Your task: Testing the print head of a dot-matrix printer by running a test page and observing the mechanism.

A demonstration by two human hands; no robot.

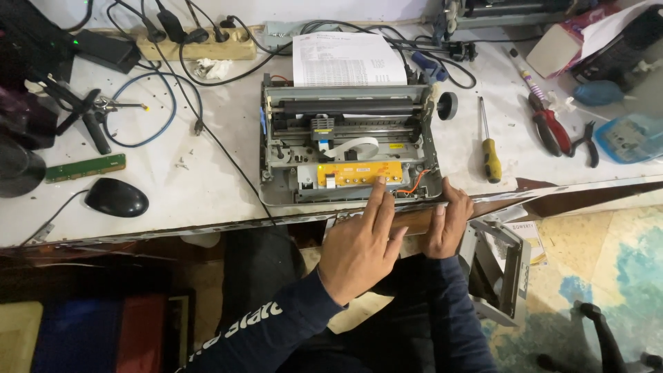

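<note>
The opened printer shows dull grey metal – its circuit board glossy orange. Mouse: shiny black plastic (worktop matt, scuffed).

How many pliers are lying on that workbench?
2: red-handled pliers right of the yellow screwdriver, and black-handled pliers just beyond them. More may hide among the clutter.

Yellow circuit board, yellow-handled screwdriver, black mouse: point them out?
yellow circuit board (349,173), head view, middle of its face
yellow-handled screwdriver (491,160), head view, on the handle
black mouse (116,197), head view, top of its shell
</note>
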